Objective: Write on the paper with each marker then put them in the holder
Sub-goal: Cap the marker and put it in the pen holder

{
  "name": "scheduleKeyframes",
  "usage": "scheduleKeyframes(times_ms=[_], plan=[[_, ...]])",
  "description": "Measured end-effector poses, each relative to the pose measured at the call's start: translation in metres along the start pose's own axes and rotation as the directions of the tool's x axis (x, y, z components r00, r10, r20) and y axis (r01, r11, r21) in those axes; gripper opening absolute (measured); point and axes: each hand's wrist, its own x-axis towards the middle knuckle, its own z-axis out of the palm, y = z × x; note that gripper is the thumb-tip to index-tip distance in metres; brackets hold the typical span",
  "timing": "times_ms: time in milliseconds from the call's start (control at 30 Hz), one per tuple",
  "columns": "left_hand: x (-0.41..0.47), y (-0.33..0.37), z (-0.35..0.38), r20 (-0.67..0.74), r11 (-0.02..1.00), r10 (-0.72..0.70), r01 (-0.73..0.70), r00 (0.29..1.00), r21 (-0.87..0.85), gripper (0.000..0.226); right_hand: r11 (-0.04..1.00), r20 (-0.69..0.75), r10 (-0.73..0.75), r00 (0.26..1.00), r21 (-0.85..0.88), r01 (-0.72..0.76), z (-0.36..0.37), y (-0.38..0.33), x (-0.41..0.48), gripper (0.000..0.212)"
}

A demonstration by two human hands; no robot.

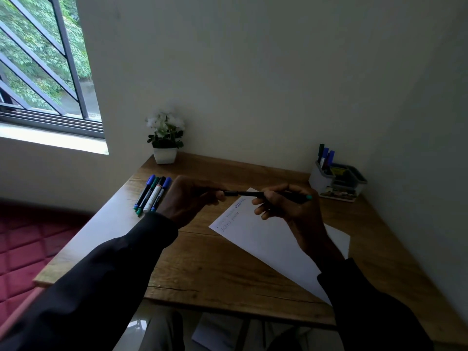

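A dark marker (283,195) with a teal end hangs level above the wooden table (228,262). My right hand (286,206) grips its barrel. My left hand (187,198) pinches the marker's cap (230,193) at the other end; cap and barrel look joined or nearly so. Below lies a white sheet of paper (268,239) with a few written lines near its far corner. Several capped markers (152,195) lie side by side at the table's left. The holder (336,182) stands at the back right with three markers upright in it.
A small white pot with a white-flowered plant (165,138) stands at the table's back left, against the wall. A barred window is at the upper left. A red quilted surface (22,249) lies left of the table.
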Motion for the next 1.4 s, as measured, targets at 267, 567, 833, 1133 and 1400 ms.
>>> scheduleKeyframes(times_ms=[267, 567, 833, 1133, 1400], plan=[[0.001, 0.014, 0.004, 0.042, 0.999, 0.042, -0.043, 0.998, 0.031, 0.018, 0.994, 0.024, 0.017, 1.0, -0.112, -0.014, -0.008, -0.006, -0.001, 0.017], [-0.005, 0.012, 0.012, 0.076, 0.992, 0.096, -0.101, 0.993, 0.073, 0.017, 0.974, 0.029, 0.021, 0.999, -0.225, -0.014, -0.012, 0.008, -0.008, 0.013], [-0.011, 0.0, 0.029, 0.043, 0.991, 0.098, -0.101, 0.994, 0.09, 0.012, 0.958, -0.038, -0.018, 0.999, -0.288, 0.007, -0.003, 0.023, -0.015, 0.007], [0.027, 0.007, 0.03, 0.06, 0.997, 0.012, -0.017, 0.998, 0.077, 0.014, 0.673, 0.092, 0.007, 0.996, -0.737, 0.063, -0.025, 0.007, 0.024, 0.008], [0.069, 0.014, 0.048, -0.013, 0.983, -0.065, 0.062, 0.998, -0.175, 0.021, 0.577, 0.081, -0.073, 0.994, -0.81, 0.108, -0.03, 0.007, 0.054, 0.028]])
